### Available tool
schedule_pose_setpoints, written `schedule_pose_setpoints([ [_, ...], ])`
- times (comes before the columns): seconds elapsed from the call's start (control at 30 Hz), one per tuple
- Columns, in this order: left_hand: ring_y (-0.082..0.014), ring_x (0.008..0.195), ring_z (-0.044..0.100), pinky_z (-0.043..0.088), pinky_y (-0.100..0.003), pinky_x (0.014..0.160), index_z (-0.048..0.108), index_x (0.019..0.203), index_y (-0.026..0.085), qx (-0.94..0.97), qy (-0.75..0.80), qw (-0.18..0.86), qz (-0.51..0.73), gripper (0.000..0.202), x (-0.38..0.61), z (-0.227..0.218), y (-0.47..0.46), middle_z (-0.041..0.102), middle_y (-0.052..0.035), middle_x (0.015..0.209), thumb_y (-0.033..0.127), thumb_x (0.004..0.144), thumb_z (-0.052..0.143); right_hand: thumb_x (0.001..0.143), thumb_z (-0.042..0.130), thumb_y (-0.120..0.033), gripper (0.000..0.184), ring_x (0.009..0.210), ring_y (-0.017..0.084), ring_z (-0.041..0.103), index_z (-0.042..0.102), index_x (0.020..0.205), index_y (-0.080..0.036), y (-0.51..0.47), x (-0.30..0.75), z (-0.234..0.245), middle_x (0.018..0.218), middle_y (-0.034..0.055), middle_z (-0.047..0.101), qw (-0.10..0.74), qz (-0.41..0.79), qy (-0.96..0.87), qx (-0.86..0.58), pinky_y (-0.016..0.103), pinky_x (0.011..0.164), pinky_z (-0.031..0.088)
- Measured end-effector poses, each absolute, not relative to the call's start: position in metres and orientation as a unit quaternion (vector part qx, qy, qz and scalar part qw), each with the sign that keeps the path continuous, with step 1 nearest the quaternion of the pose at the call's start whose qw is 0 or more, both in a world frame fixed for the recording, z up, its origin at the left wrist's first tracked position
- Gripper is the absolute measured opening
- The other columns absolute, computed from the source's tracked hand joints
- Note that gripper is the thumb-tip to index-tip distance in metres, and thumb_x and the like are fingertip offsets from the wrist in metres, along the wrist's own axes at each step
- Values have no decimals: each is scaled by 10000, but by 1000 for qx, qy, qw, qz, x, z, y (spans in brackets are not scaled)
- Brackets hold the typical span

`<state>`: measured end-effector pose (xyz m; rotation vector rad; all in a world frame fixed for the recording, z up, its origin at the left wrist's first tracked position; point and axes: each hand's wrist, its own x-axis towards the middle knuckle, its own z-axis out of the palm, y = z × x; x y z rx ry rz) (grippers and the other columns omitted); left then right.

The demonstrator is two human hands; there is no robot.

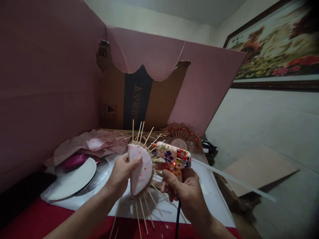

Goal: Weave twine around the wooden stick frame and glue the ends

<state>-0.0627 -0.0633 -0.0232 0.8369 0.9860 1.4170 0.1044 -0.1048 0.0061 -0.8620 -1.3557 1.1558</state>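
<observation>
My left hand (122,174) grips a round craft piece (141,169), a pink dotted fabric disc edged in twine with thin wooden sticks radiating from its rim, held upright above the table. My right hand (183,189) is closed round the handle of a floral-patterned hot glue gun (174,158). The gun's nozzle points left at the disc's right edge, and a red light glows on its body. A clear glue stick (234,181) juts out of the gun's back to the right. The gun's black cord (177,219) hangs down.
A finished stick fan with red beads (183,136) stands behind. Pink fabric scraps (92,142), a magenta tool (74,161) and white and silver discs (79,177) lie at left on white paper (219,205) over a red cloth. Pink-covered cardboard walls (159,96) surround the table. Cardboard (259,171) lies on the floor.
</observation>
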Motion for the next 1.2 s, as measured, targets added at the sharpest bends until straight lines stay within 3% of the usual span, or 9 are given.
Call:
schedule_pose_setpoints([
  [0.2,-198,705,652,518,-268,613,670,942,149,457,382,516,615,324,-56,7,-86,722,-83,844,325,686,762,748,718,-418,288,378,85,463,691,852,-151,-121,109,19,556,24,640,570,388,-607,-396,177,326,397],
  [0.43,-183,620,607,482,-230,527,706,829,184,490,386,481,616,233,-38,24,-114,667,-29,664,322,653,771,797,676,-395,205,346,102,447,707,844,-197,-132,116,19,477,-10,556,610,234,-655,-380,184,291,384],
  [0.6,-173,587,588,468,-228,512,710,810,205,480,396,481,617,224,-31,27,-123,679,-34,667,326,634,779,802,660,-427,200,505,187,600,690,810,-230,-134,123,19,534,15,591,616,171,-682,-354,261,471,536],
  [0.7,-172,575,582,471,-234,508,706,786,203,488,406,465,618,215,-29,26,-124,684,-39,681,337,634,777,805,657,-430,192,549,203,622,689,825,-241,-133,124,21,549,14,589,620,159,-684,-349,286,532,559],
  [0.87,-177,579,583,466,-226,492,704,804,190,497,415,454,613,213,-28,21,-124,641,-30,618,321,647,762,837,619,-450,240,519,165,585,691,882,-226,-132,126,22,587,21,596,618,177,-680,-352,240,460,515],
  [1.03,-162,591,593,488,-219,513,687,856,187,543,386,430,609,199,-32,16,-120,618,-4,627,342,731,684,847,616,-433,254,395,86,428,688,899,-195,-134,131,23,528,-12,552,571,195,-697,-388,164,328,346],
  [1.2,-163,610,618,514,-224,538,681,892,196,573,388,409,595,200,-35,10,-117,632,-1,648,345,761,657,847,584,-496,326,406,97,439,694,874,-190,-134,132,26,551,11,581,565,190,-700,-394,181,339,363],
])
